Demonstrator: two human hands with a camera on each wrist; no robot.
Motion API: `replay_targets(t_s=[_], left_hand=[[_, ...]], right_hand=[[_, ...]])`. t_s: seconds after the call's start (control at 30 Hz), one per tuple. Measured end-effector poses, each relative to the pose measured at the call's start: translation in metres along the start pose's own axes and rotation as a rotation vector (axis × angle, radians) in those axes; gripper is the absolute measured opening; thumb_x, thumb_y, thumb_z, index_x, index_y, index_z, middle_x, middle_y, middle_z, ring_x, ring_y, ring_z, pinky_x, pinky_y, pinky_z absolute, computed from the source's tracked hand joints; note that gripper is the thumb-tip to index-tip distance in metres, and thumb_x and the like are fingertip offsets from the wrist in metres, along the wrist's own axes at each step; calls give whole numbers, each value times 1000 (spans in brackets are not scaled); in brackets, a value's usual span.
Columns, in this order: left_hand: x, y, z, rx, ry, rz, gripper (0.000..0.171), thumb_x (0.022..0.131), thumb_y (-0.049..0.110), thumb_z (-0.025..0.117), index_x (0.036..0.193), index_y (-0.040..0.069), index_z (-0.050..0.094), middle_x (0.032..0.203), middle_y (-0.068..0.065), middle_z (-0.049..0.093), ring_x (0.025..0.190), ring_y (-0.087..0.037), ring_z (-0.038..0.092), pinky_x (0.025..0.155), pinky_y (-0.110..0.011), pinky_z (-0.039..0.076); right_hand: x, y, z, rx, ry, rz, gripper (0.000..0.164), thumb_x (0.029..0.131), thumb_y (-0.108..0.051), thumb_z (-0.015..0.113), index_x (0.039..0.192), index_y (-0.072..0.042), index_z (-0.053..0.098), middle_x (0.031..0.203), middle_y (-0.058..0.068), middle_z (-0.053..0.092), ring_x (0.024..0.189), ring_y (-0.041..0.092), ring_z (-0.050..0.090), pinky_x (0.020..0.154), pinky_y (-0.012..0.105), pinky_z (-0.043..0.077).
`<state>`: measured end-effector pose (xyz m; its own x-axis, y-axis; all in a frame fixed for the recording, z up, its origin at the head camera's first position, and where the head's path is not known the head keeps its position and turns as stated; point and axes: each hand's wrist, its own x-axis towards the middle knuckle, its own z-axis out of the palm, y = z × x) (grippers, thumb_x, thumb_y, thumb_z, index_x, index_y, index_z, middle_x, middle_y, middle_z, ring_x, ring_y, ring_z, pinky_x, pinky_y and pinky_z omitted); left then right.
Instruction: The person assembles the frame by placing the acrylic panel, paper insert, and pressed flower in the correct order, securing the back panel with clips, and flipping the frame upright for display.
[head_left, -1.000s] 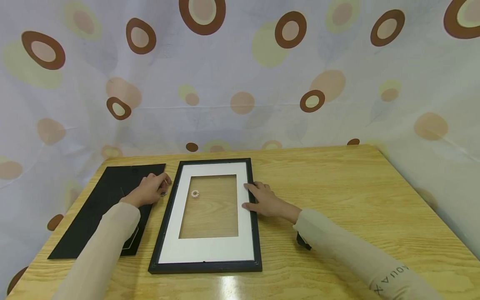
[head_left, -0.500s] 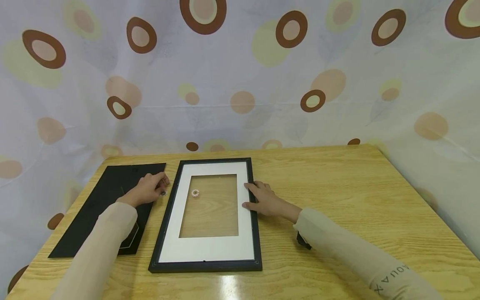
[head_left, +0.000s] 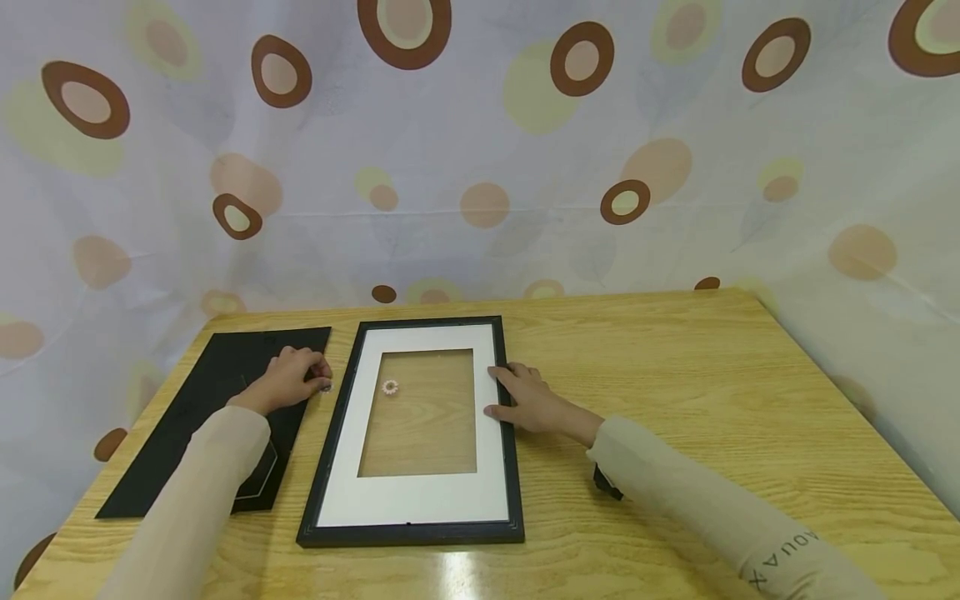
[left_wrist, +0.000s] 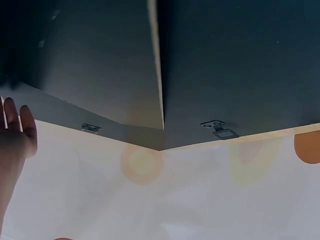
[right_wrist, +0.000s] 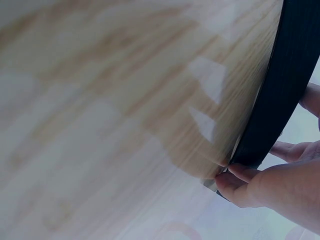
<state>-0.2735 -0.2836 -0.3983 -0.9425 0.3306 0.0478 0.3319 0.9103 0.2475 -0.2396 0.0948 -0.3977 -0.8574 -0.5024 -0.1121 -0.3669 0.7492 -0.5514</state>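
Observation:
A black picture frame (head_left: 411, 536) with a white mat (head_left: 420, 502) lies on the table, its window showing wood grain. My right hand (head_left: 534, 402) grips the frame's right edge, thumb and a finger over the mat and other fingers outside; in the right wrist view, fingertips touch the frame's outer side. To the left lies a black backing board (head_left: 187, 421) with a stand flap (left_wrist: 115, 75) visible in the left wrist view. My left hand (head_left: 288, 379) is over the board's right edge, fingers loosely curled; no held thing is visible. My forearm covers part of the board.
Inside the frame's window sits a small pinkish ring-shaped ornament (head_left: 390, 387). Metal clips (left_wrist: 220, 130) show on the board. The wooden table (head_left: 675, 375) extends to the right, and a patterned curtain (head_left: 450, 150) hangs behind it.
My left hand has shifted slightly left, away from the frame and toward the backing board. My right hand, the frame and the board have stayed put.

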Motion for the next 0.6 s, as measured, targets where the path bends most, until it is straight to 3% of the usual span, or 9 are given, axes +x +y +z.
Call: replay_targets(t_s=[0.3,0.6], left_hand=[[0,1,0,-6,-39,-31,7,85,12,63,79,8,63,91,-12,55,95,-36,41,75,-49,32],[-1,3,1,-7,-52,-32,10,87,13,61,78,9,62,97,-15,53,95,-36,39,73,-46,30]], right_hand=[[-1,-2,-1,3,-2,8,63,91,-29,57,142,-4,30,143,30,23,132,47,22,102,60,27],[-2,-3,-1,6,-4,9,63,91,-29,57,142,-3,30,144,30,23,132,47,21,102,60,27]])
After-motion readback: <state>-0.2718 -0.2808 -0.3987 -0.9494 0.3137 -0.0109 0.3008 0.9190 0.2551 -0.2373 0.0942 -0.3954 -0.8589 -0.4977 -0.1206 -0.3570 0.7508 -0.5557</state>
